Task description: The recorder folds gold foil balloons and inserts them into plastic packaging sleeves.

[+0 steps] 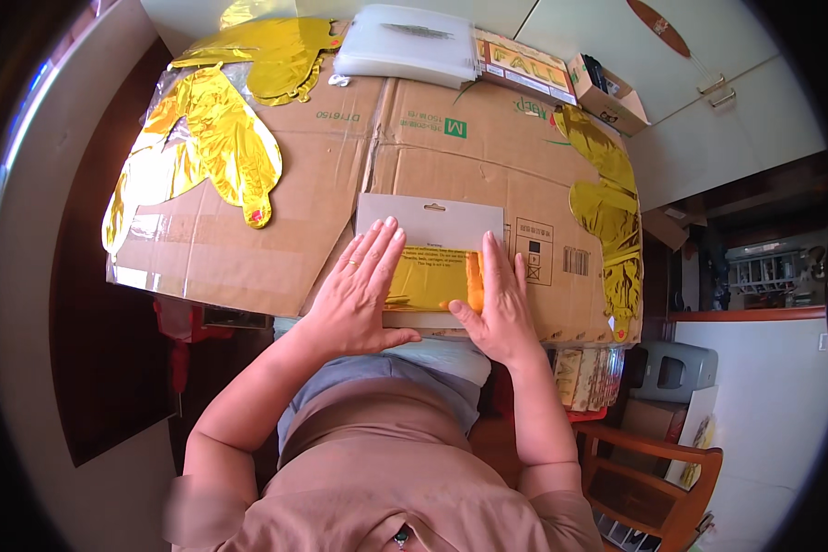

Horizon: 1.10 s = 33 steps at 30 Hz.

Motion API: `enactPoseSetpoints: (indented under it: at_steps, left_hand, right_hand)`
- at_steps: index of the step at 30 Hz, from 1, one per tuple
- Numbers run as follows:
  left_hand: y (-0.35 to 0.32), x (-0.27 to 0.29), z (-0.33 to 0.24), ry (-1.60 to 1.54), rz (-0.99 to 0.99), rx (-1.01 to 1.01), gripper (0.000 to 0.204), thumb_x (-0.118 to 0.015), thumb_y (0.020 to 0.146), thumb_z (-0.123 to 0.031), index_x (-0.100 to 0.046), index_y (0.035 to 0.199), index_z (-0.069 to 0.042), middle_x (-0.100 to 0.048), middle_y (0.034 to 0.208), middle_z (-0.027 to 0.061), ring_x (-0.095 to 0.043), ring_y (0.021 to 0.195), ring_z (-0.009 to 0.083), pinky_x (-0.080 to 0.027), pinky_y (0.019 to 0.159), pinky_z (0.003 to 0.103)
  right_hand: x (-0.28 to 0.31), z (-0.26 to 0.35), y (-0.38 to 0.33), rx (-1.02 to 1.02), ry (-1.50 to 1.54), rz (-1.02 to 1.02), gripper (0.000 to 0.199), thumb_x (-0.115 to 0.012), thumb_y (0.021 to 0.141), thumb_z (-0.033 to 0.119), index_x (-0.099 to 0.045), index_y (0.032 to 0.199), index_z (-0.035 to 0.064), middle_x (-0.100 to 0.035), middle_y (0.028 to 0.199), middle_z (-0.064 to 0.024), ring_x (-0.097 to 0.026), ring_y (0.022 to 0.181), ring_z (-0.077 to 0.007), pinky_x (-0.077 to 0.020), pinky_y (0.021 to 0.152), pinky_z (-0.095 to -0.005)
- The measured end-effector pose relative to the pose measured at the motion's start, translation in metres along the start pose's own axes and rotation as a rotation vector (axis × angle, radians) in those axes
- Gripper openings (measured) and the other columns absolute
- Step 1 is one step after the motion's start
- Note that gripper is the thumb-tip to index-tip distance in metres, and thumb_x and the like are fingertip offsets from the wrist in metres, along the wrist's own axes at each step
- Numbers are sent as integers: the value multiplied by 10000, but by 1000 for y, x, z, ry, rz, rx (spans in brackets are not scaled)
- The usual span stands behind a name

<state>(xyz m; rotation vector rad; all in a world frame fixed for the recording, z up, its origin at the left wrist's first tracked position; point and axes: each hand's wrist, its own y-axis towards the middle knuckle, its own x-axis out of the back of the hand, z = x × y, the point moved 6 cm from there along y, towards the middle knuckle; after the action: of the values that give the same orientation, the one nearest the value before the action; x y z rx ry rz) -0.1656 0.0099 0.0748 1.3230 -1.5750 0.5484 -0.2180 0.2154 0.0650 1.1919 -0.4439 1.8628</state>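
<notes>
A flat clear packet (pixel 425 274) lies on the cardboard near its front edge. Its pale header card (pixel 431 219) has a hang slot at the top. Folded gold foil shows through the plastic, and an orange piece (pixel 475 281) lies along the packet's right side. My left hand (pixel 354 290) rests over the packet's left edge, fingers stretched out flat, thumb pointing toward the lower edge. Over the right edge is my right hand (pixel 501 304), its fingers extended and its thumb spread inward near the orange piece. Neither hand grips anything.
Flattened gold foil balloons lie at the left (pixel 225 138) and along the right edge (pixel 605 212) of the cardboard sheet (pixel 327 175). Behind are a stack of clear plastic sleeves (pixel 405 46), printed packs (pixel 524 69) and a small open box (pixel 612 97). A wooden chair (pixel 653 460) stands at lower right.
</notes>
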Motion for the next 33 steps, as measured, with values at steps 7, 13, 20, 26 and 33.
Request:
enactPoseSetpoints:
  at_steps: [7,13,20,26,33]
  left_hand:
    - [-30,29,12,-44,-73,119,1202,-853,708,-516,-219,1578,18,-298,1618,233,-243,1526,405,-154,1252,529]
    - [-65,32,18,-32,-86,163,1095,-824,768,-454,-241,1589,-23,-306,1622,216,-245,1526,412,-173,1242,554]
    - [-38,35,0,-22,-41,79,928,-783,826,-399,-338,1563,-53,-319,1617,207,-246,1525,415,-165,1239,566]
    - [8,13,-31,-59,88,-109,907,-682,903,-473,-283,1581,-20,-286,1642,198,-237,1535,389,-147,1245,546]
    - [16,-15,-13,119,196,-169,896,-555,936,-588,-298,1577,-15,-295,1647,183,-262,1534,345,-156,1250,519]
  right_hand:
    - [28,-9,-32,5,22,-262,763,-601,994,445,-354,1529,-41,-494,1488,-245,-472,1400,-383,-247,1193,-595]
    - [27,-8,-65,-40,-40,-285,680,-658,970,373,-448,1487,-16,-529,1470,-223,-504,1380,-364,-259,1192,-592]
    - [30,5,-53,35,-148,-203,618,-712,921,351,-556,1410,8,-552,1461,-182,-512,1376,-346,-261,1196,-586]
    - [14,10,-50,49,-224,-141,593,-772,843,259,-605,1361,25,-559,1452,-161,-499,1384,-331,-258,1202,-580]
    - [17,4,-51,19,-272,-141,545,-702,914,379,-627,1360,75,-570,1466,-99,-483,1397,-330,-222,1206,-599]
